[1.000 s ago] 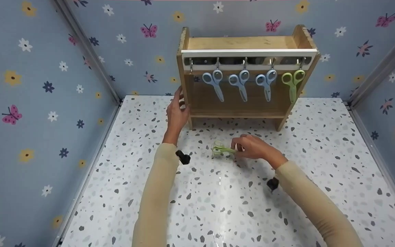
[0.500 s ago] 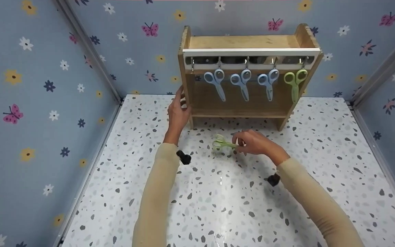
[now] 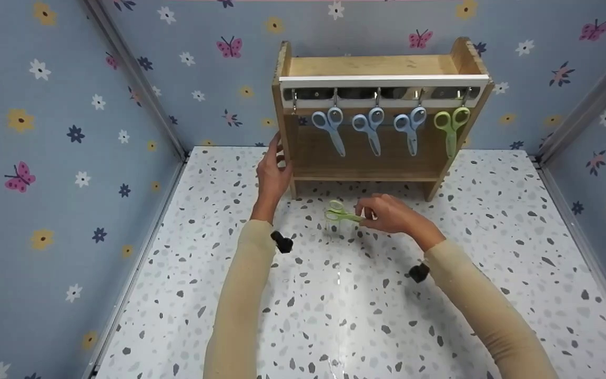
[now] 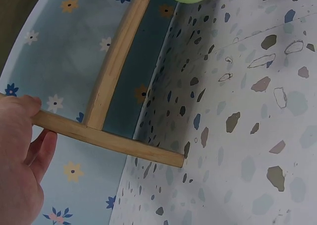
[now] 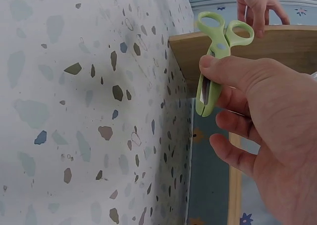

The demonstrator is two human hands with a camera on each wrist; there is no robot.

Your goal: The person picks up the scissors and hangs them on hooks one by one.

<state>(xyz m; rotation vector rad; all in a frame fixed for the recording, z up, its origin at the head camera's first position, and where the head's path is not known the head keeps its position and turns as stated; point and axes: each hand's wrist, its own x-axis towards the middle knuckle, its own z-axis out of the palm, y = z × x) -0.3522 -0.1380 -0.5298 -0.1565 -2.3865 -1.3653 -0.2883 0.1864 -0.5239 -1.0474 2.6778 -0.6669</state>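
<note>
A pair of light green scissors is pinched at the blades by my right hand, handle loops pointing left. The right wrist view has the thumb across the scissors, with the other fingers behind. In front of me stands a wooden rack with a metal hook rail. My left hand grips the rack's left side panel; in the left wrist view, thumb and fingers lie on either side of the panel edge. Three blue scissors and one green pair hang from the rail hooks.
A speckled white tabletop spreads beneath the rack and both arms. Blue flowered panels enclose it at the left, back and right, with metal strips along their corners.
My right hand has lifted slightly and moved a little toward the rack, carrying the green scissors. The left hand keeps its hold on the side panel.
</note>
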